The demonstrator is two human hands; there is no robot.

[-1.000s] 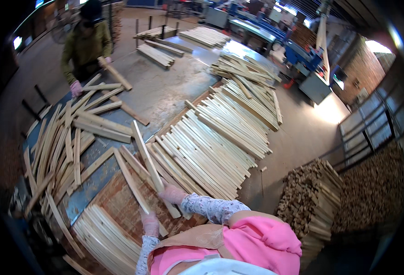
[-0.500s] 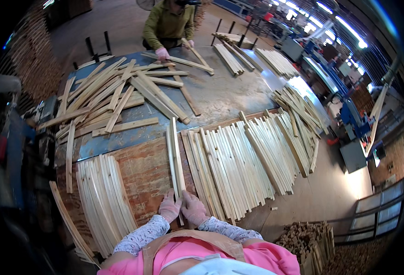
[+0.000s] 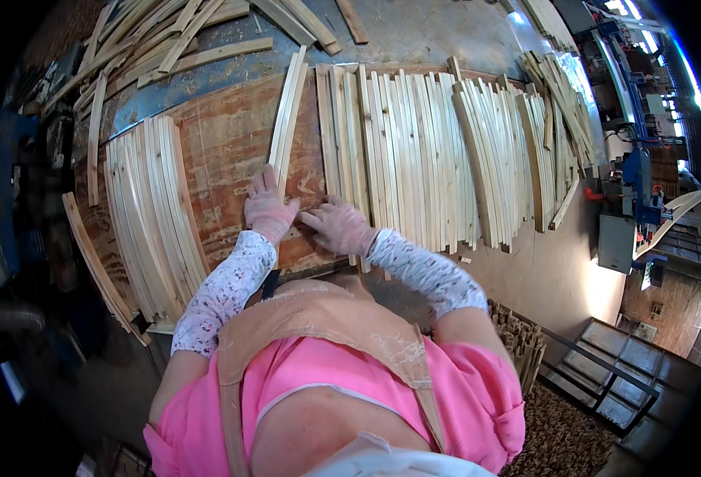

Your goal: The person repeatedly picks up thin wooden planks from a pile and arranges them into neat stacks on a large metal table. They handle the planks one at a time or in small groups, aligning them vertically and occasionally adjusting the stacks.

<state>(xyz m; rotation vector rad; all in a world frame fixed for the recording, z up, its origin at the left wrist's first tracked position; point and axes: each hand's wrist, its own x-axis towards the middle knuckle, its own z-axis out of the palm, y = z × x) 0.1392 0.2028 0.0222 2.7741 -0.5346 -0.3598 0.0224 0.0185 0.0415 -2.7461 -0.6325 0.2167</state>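
Note:
Two pale wooden strips lie side by side and run away from me on the reddish-brown board. My left hand, in a pinkish glove, is closed over their near end, fingers on the left side and thumb on the right. The hand hides where the strips finish. My right hand, gloved alike, is just right of it, with fingers bent toward the left hand and somewhat apart. It holds nothing I can see. Beside it lies a wide row of wooden strips, its left edge close to the right hand.
A smaller bundle of strips lies on the left of the board. Loose boards are heaped at the far left. More strips lie crosswise at the right end. A stack of wood pieces stands on the floor at right.
The view has tipped down toward me; the co-worker is now out of view. My right hand has drawn away from the strips to the right. The left hand stays on the strips.

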